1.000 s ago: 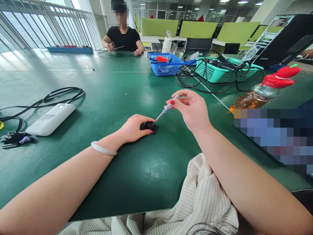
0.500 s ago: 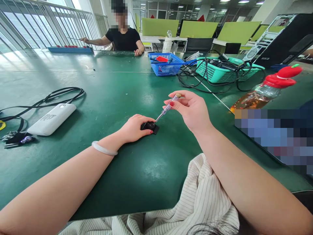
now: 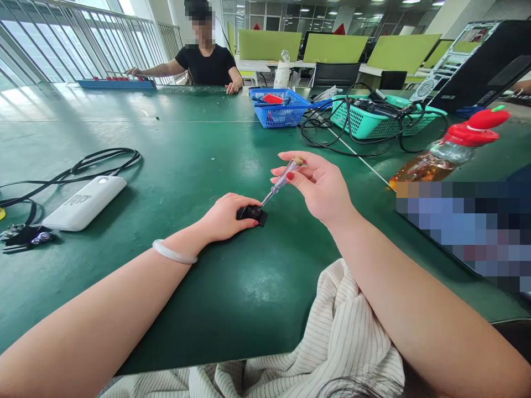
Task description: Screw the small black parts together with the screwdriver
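Note:
My left hand (image 3: pixel 226 216) grips a small black part (image 3: pixel 254 212) between thumb and fingers and holds it against the green tabletop (image 3: pixel 249 287). What kind of part it is, I cannot make out; my fingers cover its left side. My right hand (image 3: pixel 323 182) pinches a screwdriver (image 3: pixel 282 179) with a clear purple-tinted handle and a brass-coloured end cap. The screwdriver slants down to the left, and its tip meets the top of the black part near its right edge.
On the left lie a white power bank (image 3: pixel 87 202) and a looped black cable (image 3: pixel 103 157). A blue basket (image 3: pixel 282 116) and a teal basket (image 3: pixel 360 124) with tangled cables stand farther back. To the right is a red-capped bottle (image 3: pixel 440 157). A person (image 3: pixel 205 66) sits across the table.
The view has shifted slightly. Both hands keep their holds, and the screwdriver tip stays at the black part. Across the table, the person's outstretched hand has lowered toward the blue strip.

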`<state>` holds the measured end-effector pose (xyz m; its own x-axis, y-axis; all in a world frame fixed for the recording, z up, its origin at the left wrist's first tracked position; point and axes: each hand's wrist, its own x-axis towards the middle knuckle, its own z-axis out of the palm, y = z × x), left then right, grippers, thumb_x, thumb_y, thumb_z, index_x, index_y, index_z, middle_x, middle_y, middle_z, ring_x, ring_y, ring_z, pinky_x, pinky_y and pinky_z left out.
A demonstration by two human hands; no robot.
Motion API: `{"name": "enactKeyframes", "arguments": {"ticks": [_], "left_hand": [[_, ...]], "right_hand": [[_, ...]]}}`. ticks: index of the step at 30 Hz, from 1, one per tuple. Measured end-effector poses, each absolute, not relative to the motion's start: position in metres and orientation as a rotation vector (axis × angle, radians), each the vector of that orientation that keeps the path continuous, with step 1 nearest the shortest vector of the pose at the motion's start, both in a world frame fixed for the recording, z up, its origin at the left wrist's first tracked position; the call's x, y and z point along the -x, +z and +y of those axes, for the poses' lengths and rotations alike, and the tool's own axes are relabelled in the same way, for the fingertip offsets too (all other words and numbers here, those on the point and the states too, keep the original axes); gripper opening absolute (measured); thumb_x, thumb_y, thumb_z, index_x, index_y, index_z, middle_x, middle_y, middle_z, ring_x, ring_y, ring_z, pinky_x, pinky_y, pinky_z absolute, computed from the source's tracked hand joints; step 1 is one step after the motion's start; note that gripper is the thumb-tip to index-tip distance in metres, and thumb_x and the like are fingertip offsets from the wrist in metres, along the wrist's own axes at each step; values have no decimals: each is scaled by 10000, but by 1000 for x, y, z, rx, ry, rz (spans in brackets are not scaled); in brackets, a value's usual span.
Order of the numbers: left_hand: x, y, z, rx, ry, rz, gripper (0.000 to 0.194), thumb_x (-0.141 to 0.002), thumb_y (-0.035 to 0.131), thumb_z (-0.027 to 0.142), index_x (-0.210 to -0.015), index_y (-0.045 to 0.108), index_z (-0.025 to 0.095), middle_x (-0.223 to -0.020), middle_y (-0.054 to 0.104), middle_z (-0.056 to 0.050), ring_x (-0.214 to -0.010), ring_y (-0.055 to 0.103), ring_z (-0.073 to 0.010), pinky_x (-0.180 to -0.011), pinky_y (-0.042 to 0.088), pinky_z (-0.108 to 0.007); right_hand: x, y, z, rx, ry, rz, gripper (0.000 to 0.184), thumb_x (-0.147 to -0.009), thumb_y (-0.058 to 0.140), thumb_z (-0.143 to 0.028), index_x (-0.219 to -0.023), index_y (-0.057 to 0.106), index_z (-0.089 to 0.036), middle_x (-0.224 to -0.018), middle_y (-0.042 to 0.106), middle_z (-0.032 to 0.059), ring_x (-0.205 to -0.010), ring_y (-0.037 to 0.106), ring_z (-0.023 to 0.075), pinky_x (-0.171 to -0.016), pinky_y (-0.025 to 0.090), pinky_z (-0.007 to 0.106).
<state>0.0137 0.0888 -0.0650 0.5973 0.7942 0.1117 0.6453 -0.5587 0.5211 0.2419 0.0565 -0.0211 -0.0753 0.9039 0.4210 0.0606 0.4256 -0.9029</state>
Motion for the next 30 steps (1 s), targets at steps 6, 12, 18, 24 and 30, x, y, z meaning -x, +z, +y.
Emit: {"name": "enactKeyframes", "arguments": {"ticks": [6, 12, 18, 24, 30], "left_hand": [[-15, -64, 87, -2404, 488, 1130, 454, -828, 712, 406, -1260, 719, 267, -1158, 768, -59, -1139, 646, -302, -1109, 466, -501], [-14, -64, 88, -2401, 485, 1140, 455, -828, 710, 408, -1263, 719, 276, -1170, 768, -49, -1154, 643, -301, -1113, 467, -497], [-15, -64, 88, -2395, 470, 1155, 482, -827, 708, 406, -1284, 714, 255, -1164, 765, -65, -1142, 639, -307, -1105, 464, -497], [-15, -64, 88, -2397, 470, 1149, 469, -833, 713, 414, -1277, 716, 263, -1168, 763, -63, -1151, 635, -308, -1101, 467, -493], [-15, -66, 88, -2397, 462, 1158, 472, -836, 717, 402, -1288, 710, 268, -1183, 761, -63, -1158, 634, -312, -1103, 461, -503]], "right_hand": [[-239, -19, 55, 942, 793, -1483, 423, -724, 851, -584, -960, 726, -256, -844, 778, -10, -827, 780, 200, -874, 642, 405], [-240, -19, 56, 976, 776, -1460, 468, -692, 852, -632, -922, 708, -251, -822, 770, -7, -818, 776, 211, -864, 640, 416], [-240, -19, 54, 908, 852, -1498, 431, -796, 780, -616, -1028, 708, -261, -929, 783, 9, -883, 786, 208, -964, 620, 448], [-241, -19, 57, 989, 732, -1460, 471, -663, 872, -629, -825, 679, -232, -762, 735, -9, -772, 763, 206, -835, 637, 410], [-241, -23, 56, 905, 818, -1483, 370, -845, 767, -547, -1074, 690, -266, -935, 781, 3, -886, 787, 203, -954, 623, 436]]}}
